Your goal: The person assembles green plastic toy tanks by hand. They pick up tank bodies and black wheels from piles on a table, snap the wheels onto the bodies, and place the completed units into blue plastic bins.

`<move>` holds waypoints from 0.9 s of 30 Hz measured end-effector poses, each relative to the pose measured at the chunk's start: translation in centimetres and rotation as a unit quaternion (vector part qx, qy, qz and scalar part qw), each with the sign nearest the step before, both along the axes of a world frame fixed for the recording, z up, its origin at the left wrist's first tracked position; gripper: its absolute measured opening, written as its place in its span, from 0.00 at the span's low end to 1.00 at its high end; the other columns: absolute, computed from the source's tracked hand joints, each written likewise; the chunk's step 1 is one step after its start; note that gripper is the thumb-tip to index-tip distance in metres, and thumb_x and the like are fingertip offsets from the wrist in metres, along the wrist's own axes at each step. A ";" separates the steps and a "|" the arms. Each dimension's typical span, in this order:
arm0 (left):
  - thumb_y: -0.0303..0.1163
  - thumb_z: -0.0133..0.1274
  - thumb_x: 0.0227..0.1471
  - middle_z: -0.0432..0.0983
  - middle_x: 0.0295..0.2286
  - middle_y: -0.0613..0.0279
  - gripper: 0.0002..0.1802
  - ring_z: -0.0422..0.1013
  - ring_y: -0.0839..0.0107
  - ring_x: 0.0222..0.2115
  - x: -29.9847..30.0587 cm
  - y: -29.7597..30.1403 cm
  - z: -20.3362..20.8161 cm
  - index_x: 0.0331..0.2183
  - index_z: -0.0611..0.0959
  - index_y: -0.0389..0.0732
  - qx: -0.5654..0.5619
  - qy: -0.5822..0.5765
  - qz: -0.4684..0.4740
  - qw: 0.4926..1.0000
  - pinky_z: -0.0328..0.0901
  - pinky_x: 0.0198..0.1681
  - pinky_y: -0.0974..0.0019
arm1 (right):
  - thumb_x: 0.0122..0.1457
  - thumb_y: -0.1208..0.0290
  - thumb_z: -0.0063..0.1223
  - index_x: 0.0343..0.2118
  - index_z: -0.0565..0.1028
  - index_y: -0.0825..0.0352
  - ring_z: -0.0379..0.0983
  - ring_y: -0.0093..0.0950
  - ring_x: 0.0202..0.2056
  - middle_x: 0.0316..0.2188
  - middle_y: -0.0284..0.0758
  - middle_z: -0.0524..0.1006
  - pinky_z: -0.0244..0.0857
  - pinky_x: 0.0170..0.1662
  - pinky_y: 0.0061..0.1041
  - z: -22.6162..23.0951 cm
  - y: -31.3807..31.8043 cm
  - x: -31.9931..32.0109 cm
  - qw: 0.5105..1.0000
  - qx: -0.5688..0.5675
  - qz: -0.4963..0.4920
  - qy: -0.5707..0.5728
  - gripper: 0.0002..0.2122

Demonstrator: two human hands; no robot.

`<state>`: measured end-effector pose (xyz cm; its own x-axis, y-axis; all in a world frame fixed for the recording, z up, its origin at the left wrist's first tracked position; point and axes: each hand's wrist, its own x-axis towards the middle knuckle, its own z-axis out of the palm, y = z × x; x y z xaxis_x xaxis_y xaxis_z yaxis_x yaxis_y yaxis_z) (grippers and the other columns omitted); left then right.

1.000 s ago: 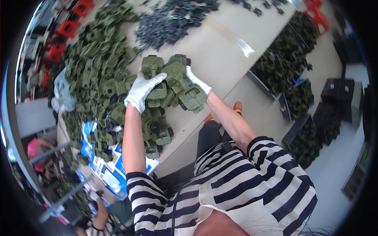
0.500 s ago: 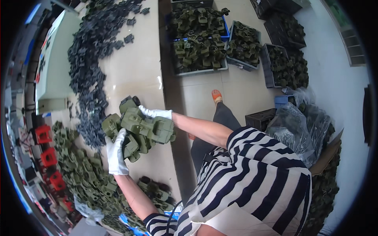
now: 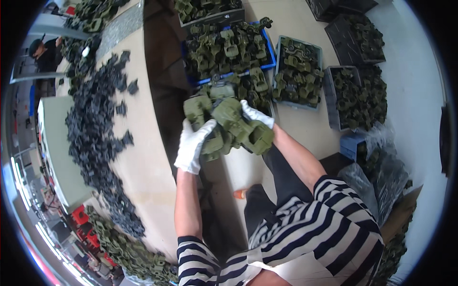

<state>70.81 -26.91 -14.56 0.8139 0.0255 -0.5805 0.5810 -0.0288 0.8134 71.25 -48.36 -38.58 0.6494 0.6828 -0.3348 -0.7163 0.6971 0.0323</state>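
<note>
Between my two white-gloved hands is a cluster of olive-green plastic toy vehicles [image 3: 234, 123], bunched together. My left hand [image 3: 193, 147] grips its left side, thumb pointing right across it. On the far right side, my right hand [image 3: 256, 114] is closed around the cluster, its fingers partly hidden. The bunch hangs in the air off the table's right edge, in front of a crate filled with similar green vehicles [image 3: 257, 86]. It covers part of that crate.
On the left stands a long table [image 3: 143, 162] with a pile of dark grey parts [image 3: 95, 138] and green vehicles [image 3: 129, 240]. Beyond are a blue crate [image 3: 273, 50] and a grey crate [image 3: 320, 71], both full. Plastic-wrapped goods [image 3: 381, 176] lie at right. A person [image 3: 45, 52] is far left.
Both hands have carried the bunch of toy vehicles from over the table rightward and away, past its edge toward the crates. The view has turned and shifted along with this.
</note>
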 end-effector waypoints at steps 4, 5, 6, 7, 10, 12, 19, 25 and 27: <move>0.25 0.61 0.51 0.78 0.39 0.53 0.41 0.77 0.71 0.38 9.7 -4.3 -6.5 0.58 0.55 0.29 -0.069 0.026 -0.022 0.997 0.72 0.41 0.73 | 0.71 0.64 0.30 0.59 0.63 0.71 0.66 0.33 0.55 0.55 0.42 0.68 0.63 0.58 0.31 -9.6 -7.4 9.3 0.887 0.372 -0.004 0.273 0.20; 0.25 0.62 0.50 0.78 0.39 0.53 0.42 0.77 0.71 0.38 11.5 -4.8 -7.9 0.59 0.55 0.29 -0.071 0.024 -0.020 0.997 0.72 0.42 0.73 | 0.71 0.64 0.30 0.58 0.65 0.71 0.67 0.34 0.55 0.54 0.43 0.69 0.64 0.57 0.32 -10.6 -8.5 11.5 0.863 0.420 0.013 0.282 0.20; 0.25 0.62 0.50 0.78 0.39 0.54 0.42 0.76 0.71 0.38 13.3 -5.2 -9.3 0.59 0.55 0.30 -0.073 0.021 -0.018 0.997 0.72 0.42 0.73 | 0.71 0.64 0.30 0.56 0.66 0.71 0.67 0.35 0.54 0.52 0.43 0.70 0.64 0.56 0.33 -11.7 -9.1 13.5 0.849 0.446 0.021 0.283 0.20; 0.25 0.62 0.50 0.78 0.39 0.54 0.42 0.76 0.71 0.38 15.1 -5.4 -10.9 0.59 0.55 0.30 -0.073 0.018 -0.016 0.997 0.72 0.42 0.72 | 0.71 0.65 0.29 0.58 0.64 0.71 0.65 0.35 0.56 0.54 0.43 0.68 0.63 0.58 0.33 -12.1 -9.4 15.5 0.813 0.494 0.010 0.308 0.20; 0.26 0.61 0.51 0.77 0.41 0.57 0.40 0.75 0.73 0.39 20.4 -5.1 -15.2 0.59 0.57 0.31 -0.133 0.007 -0.018 0.991 0.70 0.43 0.71 | 0.70 0.60 0.31 0.64 0.53 0.69 0.55 0.34 0.62 0.62 0.40 0.57 0.53 0.64 0.34 -13.1 -9.9 21.4 0.886 0.417 -0.010 0.203 0.24; 0.26 0.60 0.51 0.77 0.41 0.58 0.39 0.74 0.73 0.41 23.1 -4.8 -18.7 0.59 0.57 0.32 -0.134 -0.010 -0.021 0.991 0.70 0.45 0.70 | 0.70 0.56 0.33 0.67 0.44 0.67 0.46 0.32 0.67 0.68 0.38 0.48 0.45 0.68 0.34 -12.6 -9.9 23.4 0.999 0.020 -0.017 -0.034 0.30; 0.33 0.68 0.43 0.74 0.46 0.55 0.58 0.72 0.71 0.42 24.7 -4.5 -32.2 0.63 0.46 0.28 -0.011 0.017 0.035 0.999 0.68 0.45 0.69 | 0.44 0.48 0.70 0.68 0.32 0.63 0.49 0.42 0.66 0.65 0.48 0.54 0.48 0.64 0.48 -7.7 -5.7 25.1 0.776 -0.553 0.254 -0.164 0.61; 0.34 0.68 0.43 0.73 0.47 0.54 0.59 0.71 0.71 0.43 23.6 -5.6 -34.5 0.63 0.46 0.28 -0.050 0.028 0.036 0.998 0.65 0.48 0.70 | 0.38 0.57 0.74 0.66 0.48 0.67 0.65 0.44 0.57 0.58 0.53 0.66 0.61 0.58 0.35 -11.3 -2.6 23.2 0.677 -0.710 0.156 -0.119 0.55; 0.31 0.65 0.46 0.74 0.45 0.56 0.49 0.71 0.72 0.42 23.4 -5.7 -35.0 0.62 0.55 0.31 0.039 -0.015 0.020 0.999 0.65 0.47 0.72 | 0.39 0.59 0.73 0.66 0.50 0.68 0.67 0.43 0.55 0.55 0.52 0.69 0.63 0.56 0.34 -11.9 -2.4 22.9 0.664 -0.722 0.142 -0.133 0.53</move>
<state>94.23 -32.61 -49.57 0.8288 0.1021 -0.5501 0.5576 -0.0695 0.8272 94.12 -50.71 -50.48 0.7310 -0.1177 -0.6722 -0.6714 -0.3002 -0.6775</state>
